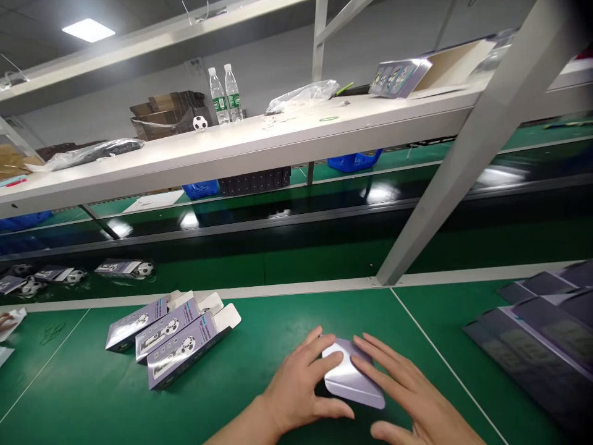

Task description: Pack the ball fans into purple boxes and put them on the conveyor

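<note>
Lilac card makes up the carton (349,378), low and right of centre in the frame; the left hand (301,380) and right hand (410,395) touch it, each grip loosely open. Three boxes (169,330) lie on the desk (266,337), lower left.

Green tabletop (259,327), lavender box (352,380), purple cartons (178,358) with black-and-white ball prints (188,344), blue basket (354,162), white shelf (278,148)

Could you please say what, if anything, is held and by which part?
The left hand and right hand touch a lavender box on top; gripping cannot be told.
</note>
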